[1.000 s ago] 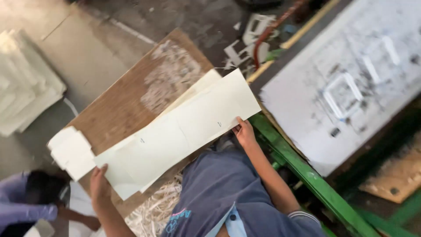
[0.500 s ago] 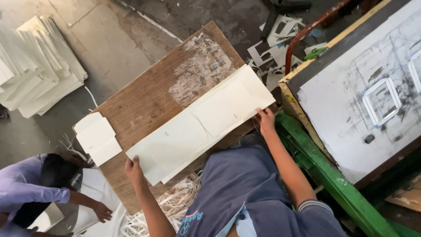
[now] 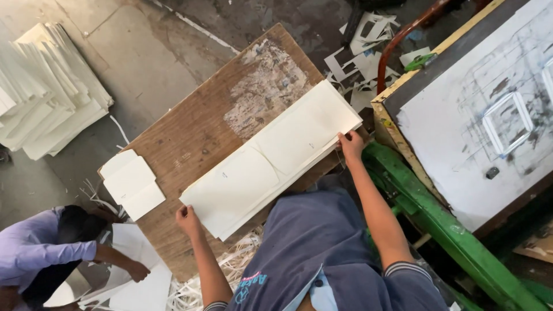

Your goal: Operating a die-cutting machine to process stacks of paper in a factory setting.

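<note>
Hands first: left hand (image 3: 188, 217) is closed on the near-left corner of the card stack (image 3: 271, 158), fingers curled over the edge; right hand (image 3: 350, 145) is pinched on the far-right corner, fingertips on top, thumb hidden under. Stack is held at both ends, lying diagonally across the wooden surface (image 3: 196, 132), long near edge overhanging toward the body. Sheets look slightly fanned along that near edge.

To square it well, judged from this view: even pressure is needed at both ends, edges should be tapped or pushed flush against the surface, and the stack kept flat so the middle does not sag or slide. Grip should be kept on the corners only, so the faces are not creased.

Left of the stack, a smaller pile of cards (image 3: 132, 184) lies on the surface, apart from it. Paper trimmings (image 3: 230, 270) are strewn on the floor below the near edge. A co-worker's hand (image 3: 138, 270) rests on loose sheets at lower left. Right side: green machine frame (image 3: 438, 224), then a grey plate with a white outline (image 3: 489, 121). Far left: big pile of sheets (image 3: 46, 98) on the floor. Far top: offcuts (image 3: 363, 52).

Hard to tell: sheet count, right thumb position, whether the stack bottom touches the surface along its whole length. Machine is cut off at the frame edge.
</note>
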